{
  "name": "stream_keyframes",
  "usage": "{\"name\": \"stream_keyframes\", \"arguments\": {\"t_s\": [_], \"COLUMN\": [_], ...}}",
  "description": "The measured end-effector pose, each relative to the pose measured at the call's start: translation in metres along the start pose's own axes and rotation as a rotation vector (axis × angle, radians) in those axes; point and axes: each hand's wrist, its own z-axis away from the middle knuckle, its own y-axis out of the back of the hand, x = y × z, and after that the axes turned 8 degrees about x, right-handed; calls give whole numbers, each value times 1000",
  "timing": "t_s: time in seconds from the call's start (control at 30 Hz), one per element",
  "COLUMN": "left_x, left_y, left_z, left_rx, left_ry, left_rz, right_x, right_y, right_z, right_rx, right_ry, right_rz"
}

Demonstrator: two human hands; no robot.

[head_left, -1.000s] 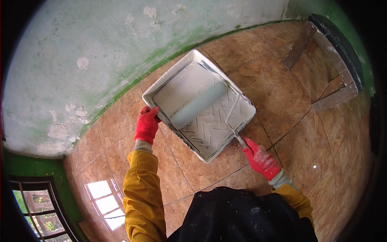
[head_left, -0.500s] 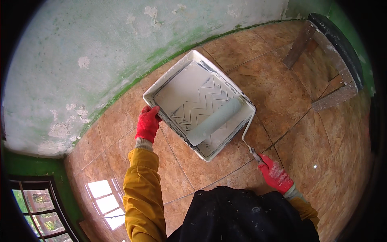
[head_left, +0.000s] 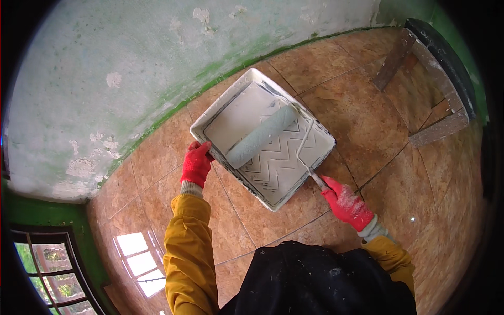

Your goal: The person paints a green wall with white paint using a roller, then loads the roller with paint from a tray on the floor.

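Note:
My left hand (head_left: pixel 197 161), in a red glove with a grey cuff, grips the left rim of a white paint tray (head_left: pixel 266 203). White paint fills the tray's far end, and raised zigzag ridges cover the nearer part. Across the tray, over the border of paint and ridges, lies a pale paint roller (head_left: pixel 262 137). Its bent wire frame runs over the right side of the tray to the handle, which my right hand (head_left: pixel 347 203) holds in a paint-smeared red glove.
Beyond the tray rises a peeling white and green wall (head_left: pixel 115 121). The floor is brown tile (head_left: pixel 357 121). A wooden stool (head_left: pixel 438 79) with a black seat lies on its side at the far right. At lower left is a barred window (head_left: pixel 52 262).
The roller has moved up the tray, away from me, from the near ridges to the paint's edge. My right hand has followed it forward and left; my left hand keeps its hold on the rim.

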Motion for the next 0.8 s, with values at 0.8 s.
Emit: {"name": "stream_keyframes", "arguments": {"t_s": [0.8], "left_x": [-34], "left_y": [25], "left_z": [-14], "left_rx": [21], "left_ry": [70], "left_rz": [-38], "right_x": [-22], "right_y": [29], "right_z": [-3], "right_rx": [-278], "right_ry": [-144], "right_rz": [146]}}
